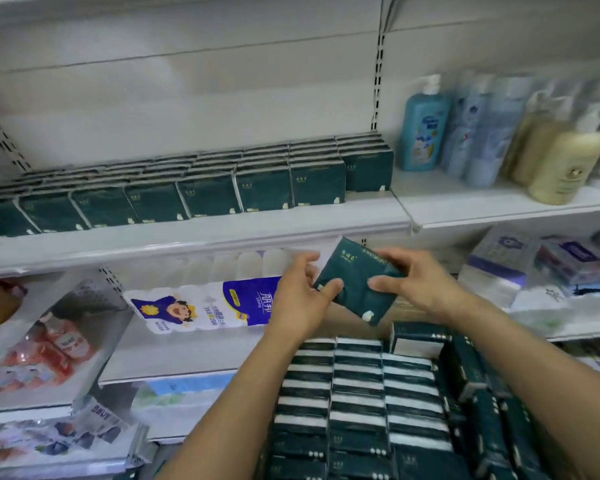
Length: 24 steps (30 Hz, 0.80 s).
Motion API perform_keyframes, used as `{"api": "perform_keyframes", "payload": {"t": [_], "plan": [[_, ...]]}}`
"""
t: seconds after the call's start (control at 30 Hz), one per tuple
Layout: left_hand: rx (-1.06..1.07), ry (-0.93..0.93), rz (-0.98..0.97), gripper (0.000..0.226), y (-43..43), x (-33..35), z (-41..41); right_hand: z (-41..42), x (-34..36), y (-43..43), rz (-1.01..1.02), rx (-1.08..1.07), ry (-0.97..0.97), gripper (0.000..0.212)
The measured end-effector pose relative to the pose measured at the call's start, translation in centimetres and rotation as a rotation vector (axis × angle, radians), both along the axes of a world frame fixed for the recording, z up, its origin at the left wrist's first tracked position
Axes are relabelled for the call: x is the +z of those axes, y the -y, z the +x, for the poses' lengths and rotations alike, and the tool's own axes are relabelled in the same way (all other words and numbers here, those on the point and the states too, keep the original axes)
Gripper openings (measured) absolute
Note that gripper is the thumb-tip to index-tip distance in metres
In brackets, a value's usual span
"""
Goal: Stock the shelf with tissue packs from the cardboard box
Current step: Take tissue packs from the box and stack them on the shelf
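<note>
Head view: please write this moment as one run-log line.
left hand, right hand: grip pack | pack: tilted, over stacked packs | shelf: pack not placed

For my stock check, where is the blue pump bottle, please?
The bottle stands upper right in the head view, just right of the green tissue packs.

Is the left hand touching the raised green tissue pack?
Touching. The head view shows the left hand with its thumb on the tissue pack, while the right hand grips the other side.
</note>
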State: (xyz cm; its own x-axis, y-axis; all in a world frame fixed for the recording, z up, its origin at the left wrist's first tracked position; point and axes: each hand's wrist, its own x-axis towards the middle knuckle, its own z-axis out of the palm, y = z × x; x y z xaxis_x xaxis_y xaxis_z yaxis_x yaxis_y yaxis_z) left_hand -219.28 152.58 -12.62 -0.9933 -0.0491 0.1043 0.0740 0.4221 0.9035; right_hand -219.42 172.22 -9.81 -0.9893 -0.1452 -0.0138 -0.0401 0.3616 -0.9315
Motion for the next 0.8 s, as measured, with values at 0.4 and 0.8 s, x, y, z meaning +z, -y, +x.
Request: {"api": "perform_keyframes", "payload": {"t": [0.4, 0.8], "plan": [[-0.117, -0.372, -0.450, 0.041, 0.2, 6.2, -13.0, -12.8, 7.2, -2.3, 0.146, -0.209, -0.339, 0.034], [-0.173, -0.352, -1.045, 0.052, 1.9, 6.0, -19.3, -21.0, 4.4, -3.0, 0.654, -0.351, -0.416, 0.042]]}}
